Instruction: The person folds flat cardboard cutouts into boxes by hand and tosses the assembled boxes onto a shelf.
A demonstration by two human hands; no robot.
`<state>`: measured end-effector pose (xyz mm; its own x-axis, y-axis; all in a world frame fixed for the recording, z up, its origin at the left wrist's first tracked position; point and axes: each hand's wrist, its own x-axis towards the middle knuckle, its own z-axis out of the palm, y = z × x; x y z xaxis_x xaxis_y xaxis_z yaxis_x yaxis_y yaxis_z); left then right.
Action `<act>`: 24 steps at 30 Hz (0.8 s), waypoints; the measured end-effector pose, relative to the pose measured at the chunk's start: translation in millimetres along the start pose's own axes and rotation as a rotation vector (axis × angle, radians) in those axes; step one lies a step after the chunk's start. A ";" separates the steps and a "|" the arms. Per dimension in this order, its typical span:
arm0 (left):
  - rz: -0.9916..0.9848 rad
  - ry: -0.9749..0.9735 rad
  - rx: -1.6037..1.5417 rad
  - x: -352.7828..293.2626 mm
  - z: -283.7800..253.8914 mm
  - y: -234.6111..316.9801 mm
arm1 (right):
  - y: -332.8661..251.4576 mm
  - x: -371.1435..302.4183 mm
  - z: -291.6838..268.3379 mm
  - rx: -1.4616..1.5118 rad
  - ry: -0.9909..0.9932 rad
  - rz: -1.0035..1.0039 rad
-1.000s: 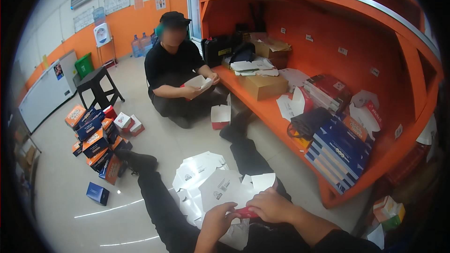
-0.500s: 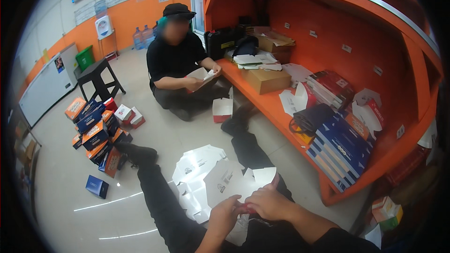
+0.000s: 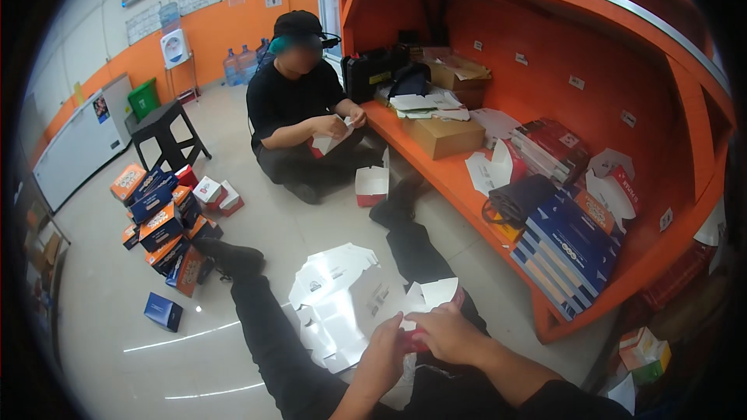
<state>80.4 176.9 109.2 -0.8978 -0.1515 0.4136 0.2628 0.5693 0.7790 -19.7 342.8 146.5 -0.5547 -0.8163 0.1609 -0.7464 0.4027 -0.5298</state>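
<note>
A partly folded red-and-white carton (image 3: 435, 293) rests over my lap, its white inside facing up. My left hand (image 3: 384, 348) pinches its red near edge, thumb pressed on top. On the same edge, to the right, my right hand (image 3: 450, 334) has its fingers bent around the carton wall. Both hands nearly touch each other there. Flat white carton sheets (image 3: 327, 295) lie on the floor between my outstretched legs, just beyond my left hand. The carton's left panel spreads toward these sheets, and where one ends is hard to tell.
A person (image 3: 299, 101) sits opposite, folding a carton, with an open white-and-red box (image 3: 372, 184) alongside. Piled orange and blue boxes (image 3: 159, 222) stand left, near a black stool (image 3: 167, 131). Along the right runs an orange shelf (image 3: 467, 179) holding stacked blue flat cartons (image 3: 564, 253).
The carton's left panel has tilted lower and now shines with light. My left hand has turned slightly, its thumb pointing up more. The person opposite has bent their head and shifted a hand.
</note>
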 end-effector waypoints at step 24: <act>-0.260 0.054 -0.945 -8.1 3.1 -87.0 | 27.2 25.3 -21.7 1.296 0.664 0.263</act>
<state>63.7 131.2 36.6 -0.9566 -0.2306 0.1784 0.2548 -0.3644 0.8957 -62.0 342.1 154.2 -0.9482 -0.3020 0.0984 0.0428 -0.4284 -0.9026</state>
